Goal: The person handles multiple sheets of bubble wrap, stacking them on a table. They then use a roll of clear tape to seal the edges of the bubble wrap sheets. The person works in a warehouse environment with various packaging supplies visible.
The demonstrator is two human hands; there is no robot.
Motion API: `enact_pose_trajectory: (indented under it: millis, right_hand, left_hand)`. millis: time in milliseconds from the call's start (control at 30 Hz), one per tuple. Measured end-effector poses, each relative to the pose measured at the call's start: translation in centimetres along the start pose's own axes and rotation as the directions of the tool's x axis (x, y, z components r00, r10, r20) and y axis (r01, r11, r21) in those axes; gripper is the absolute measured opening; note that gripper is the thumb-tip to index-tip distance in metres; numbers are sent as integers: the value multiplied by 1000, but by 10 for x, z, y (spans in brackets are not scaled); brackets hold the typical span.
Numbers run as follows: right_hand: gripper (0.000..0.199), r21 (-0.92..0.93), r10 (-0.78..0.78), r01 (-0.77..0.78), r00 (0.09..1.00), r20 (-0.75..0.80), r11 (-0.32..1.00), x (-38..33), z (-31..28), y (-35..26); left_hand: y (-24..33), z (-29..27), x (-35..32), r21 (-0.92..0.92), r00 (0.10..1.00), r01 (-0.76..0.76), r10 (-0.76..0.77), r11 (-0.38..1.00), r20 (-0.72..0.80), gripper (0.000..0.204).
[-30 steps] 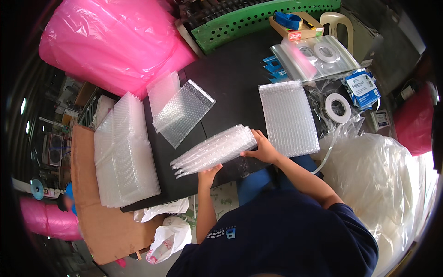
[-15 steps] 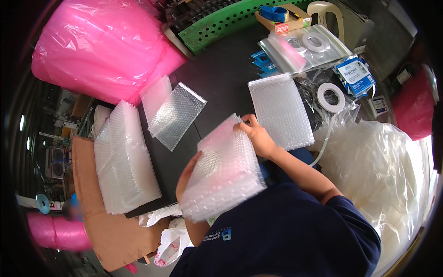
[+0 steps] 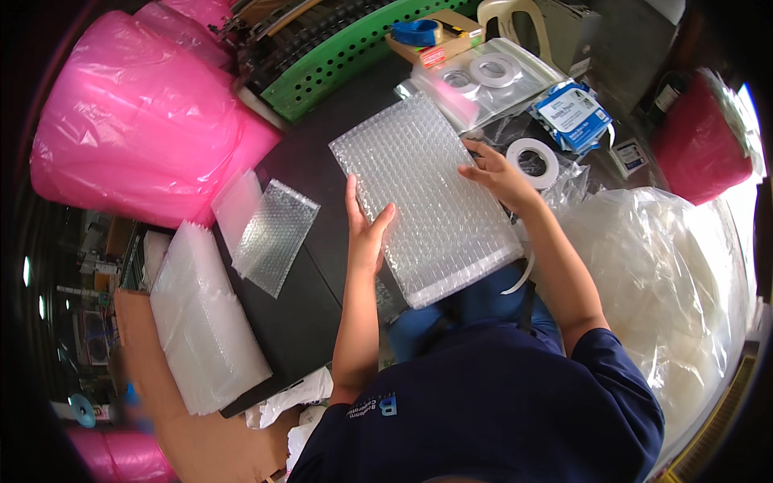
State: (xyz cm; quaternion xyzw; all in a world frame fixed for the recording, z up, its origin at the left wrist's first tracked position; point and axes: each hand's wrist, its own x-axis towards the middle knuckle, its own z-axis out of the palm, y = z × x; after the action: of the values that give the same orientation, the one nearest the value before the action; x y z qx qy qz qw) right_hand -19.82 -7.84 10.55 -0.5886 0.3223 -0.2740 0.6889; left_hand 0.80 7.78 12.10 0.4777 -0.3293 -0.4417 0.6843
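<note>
Bubble stack (image 3: pixel 431 197) lies flat on the black table (image 3: pixel 322 161), centre of frame, long axis running upper left to lower right; its lower end hangs over the table's near edge, above the person's lap. Left hand (image 3: pixel 366 229) presses the stack's left edge: palm turned in, fingers straight and pointing up-frame, thumb spread onto the top sheet. Open, not clenched. Left forearm comes up nearly vertical from lower centre. Right hand (image 3: pixel 495 173) is on the stack's right edge, fingers loosely curled with tips on the bubble surface, flat contact, no pinch seen. Right forearm runs diagonally down to the lower right, elbow bent, dark blue sleeve at the shoulder.

Just right of the right hand: white tape roll (image 3: pixel 531 157). Above it, a blue packet (image 3: pixel 573 113). Upper centre-right, a clear bag (image 3: pixel 491 80) with two more tape rings inside. Top centre, green crate (image 3: pixel 346 52). Blue tape dispenser (image 3: pixel 417 32) on a cardboard box behind it.

Left of centre, a small bubble bag (image 3: pixel 274 233) lies alone on the table, well apart from the stack. Lower left, a tall white pile (image 3: pixel 205 322) of bags at the table edge. Upper left, big pink bag (image 3: pixel 137 121). Right side, large clear plastic heap (image 3: pixel 668 282). Far right, red bag (image 3: pixel 696 145). Cardboard (image 3: pixel 201 443) on the floor, lower left.
</note>
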Motion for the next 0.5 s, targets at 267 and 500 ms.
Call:
enact_pose_trajectory:
  millis: [267, 500]
  right_hand:
    - [76, -575, 86, -304, 923, -374, 760, 11, -15, 110]
    - [92, -139, 338, -389, 895, -292, 911, 0, -9, 84]
  left_hand:
    - [-108, -26, 14, 391, 840, 499, -321, 774, -437, 105]
    - [-111, -19, -6, 20, 928, 358, -353, 933, -118, 67]
